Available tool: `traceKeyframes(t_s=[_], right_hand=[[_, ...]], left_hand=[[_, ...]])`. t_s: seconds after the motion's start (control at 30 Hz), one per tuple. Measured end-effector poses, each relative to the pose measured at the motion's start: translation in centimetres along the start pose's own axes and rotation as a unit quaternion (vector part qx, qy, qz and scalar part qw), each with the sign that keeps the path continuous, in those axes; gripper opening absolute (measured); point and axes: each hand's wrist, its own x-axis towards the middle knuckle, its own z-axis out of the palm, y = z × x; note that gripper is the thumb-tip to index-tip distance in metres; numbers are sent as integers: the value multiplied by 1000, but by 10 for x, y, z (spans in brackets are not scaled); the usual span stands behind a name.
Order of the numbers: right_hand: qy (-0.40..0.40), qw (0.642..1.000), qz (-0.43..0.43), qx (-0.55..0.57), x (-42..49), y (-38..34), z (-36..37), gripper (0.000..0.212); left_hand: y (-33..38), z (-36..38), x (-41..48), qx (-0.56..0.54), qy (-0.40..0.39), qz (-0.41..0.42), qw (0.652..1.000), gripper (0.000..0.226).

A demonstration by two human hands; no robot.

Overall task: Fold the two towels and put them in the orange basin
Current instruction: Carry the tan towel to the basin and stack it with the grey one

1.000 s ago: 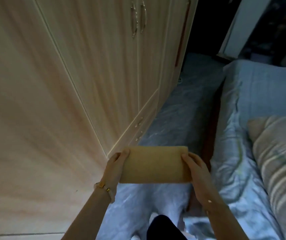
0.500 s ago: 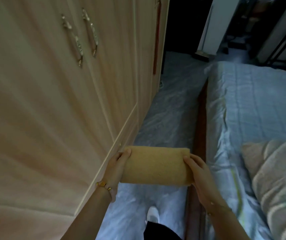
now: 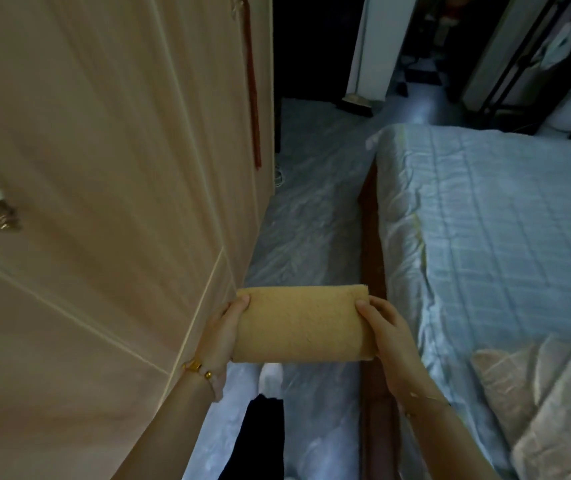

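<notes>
Head view: I hold the folded yellow towel point(image 3: 301, 323) in the air over the floor point(image 3: 311, 220), between the wardrobe point(image 3: 104, 168) and the bed point(image 3: 484, 220). Its long axis runs left to right. My left hand point(image 3: 223, 336) grips its left end and my right hand point(image 3: 386, 332) its right end, fingers closed on it.

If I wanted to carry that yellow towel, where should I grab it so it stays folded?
Probably by its two short ends, one hand from each side. The folded towel is a wide, flat bundle held level, and that is how the left hand and right hand grip it here: thumbs on top, fingers underneath. Pinching both ends should keep the layers together; grabbing one corner might let it fall open.
</notes>
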Motion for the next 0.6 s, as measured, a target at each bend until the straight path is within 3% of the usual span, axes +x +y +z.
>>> traceKeyframes(t_s=[0.13, 0.23, 0.6], right_hand=[[30, 999, 1, 11, 65, -26, 10, 18], [45, 999, -5, 0, 118, -53, 21, 22], [71, 997, 7, 14, 271, -136, 60, 18]], left_hand=[[52, 33, 64, 16, -31, 6, 999, 74], [95, 58, 108, 20, -63, 56, 996, 19], [233, 125, 240, 67, -82, 120, 987, 19]])
